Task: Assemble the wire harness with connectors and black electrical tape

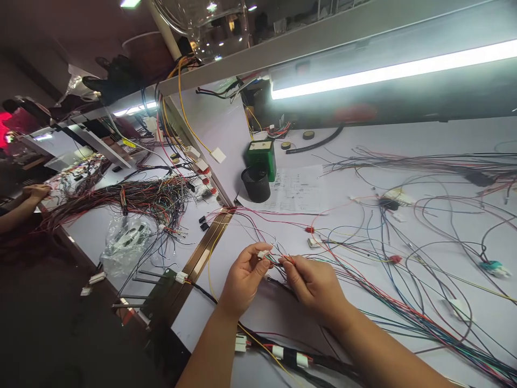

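Between the fingertips of my left hand point(244, 277) is a small white connector point(263, 254). My right hand point(313, 283) is closed on thin wires point(287, 259), right beside the left fingertips. Loose wire ends stick up between the two hands. From there a long bundle of coloured wires point(388, 296) runs to the lower right across the white table. A black-sleeved cable harness point(288, 355) with white connectors lies below my hands. Just behind them rest a red connector point(309, 229) and a white connector point(314, 242).
A black mesh cup point(256, 185) and a green box point(262, 156) stand on a printed sheet point(301, 188). A lit tube lamp point(396, 70) hangs above. On the left bench lies a thick wire bundle point(121, 196); a co-worker's arm point(24, 207) shows at the far left.
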`<move>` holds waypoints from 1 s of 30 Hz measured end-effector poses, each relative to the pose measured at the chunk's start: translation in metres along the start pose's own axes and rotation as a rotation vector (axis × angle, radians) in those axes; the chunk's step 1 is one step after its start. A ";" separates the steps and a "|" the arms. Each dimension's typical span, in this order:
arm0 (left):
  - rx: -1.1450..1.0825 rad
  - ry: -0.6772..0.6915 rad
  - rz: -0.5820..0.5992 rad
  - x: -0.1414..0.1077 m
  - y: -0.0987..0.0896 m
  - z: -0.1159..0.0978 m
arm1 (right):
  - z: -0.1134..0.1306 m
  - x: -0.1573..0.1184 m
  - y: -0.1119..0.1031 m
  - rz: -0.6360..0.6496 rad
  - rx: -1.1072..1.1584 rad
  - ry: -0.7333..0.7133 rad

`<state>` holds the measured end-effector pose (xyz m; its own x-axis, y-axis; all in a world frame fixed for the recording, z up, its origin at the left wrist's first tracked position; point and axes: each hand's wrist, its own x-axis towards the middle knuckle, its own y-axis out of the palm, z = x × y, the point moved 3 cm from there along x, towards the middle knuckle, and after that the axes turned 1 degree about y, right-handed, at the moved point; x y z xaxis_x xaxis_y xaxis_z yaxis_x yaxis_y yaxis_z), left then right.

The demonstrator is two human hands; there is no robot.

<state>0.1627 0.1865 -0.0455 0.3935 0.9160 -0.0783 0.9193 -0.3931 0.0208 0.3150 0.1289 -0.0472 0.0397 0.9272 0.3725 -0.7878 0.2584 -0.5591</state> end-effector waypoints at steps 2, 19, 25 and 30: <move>0.074 0.026 -0.077 0.001 -0.001 0.001 | -0.001 0.000 0.002 0.018 -0.001 0.021; 0.126 0.153 -0.024 0.002 0.000 -0.001 | -0.020 -0.001 0.003 -0.113 0.776 0.463; 0.296 0.199 -0.051 0.002 0.002 -0.002 | -0.029 0.002 -0.003 -0.207 0.777 0.466; 0.435 0.216 -0.094 0.004 0.000 0.001 | -0.024 0.002 -0.005 -0.210 0.805 0.484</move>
<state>0.1637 0.1901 -0.0464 0.3452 0.9266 0.1494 0.8788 -0.2632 -0.3980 0.3335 0.1358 -0.0614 0.3353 0.9413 -0.0398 -0.9144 0.3353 0.2270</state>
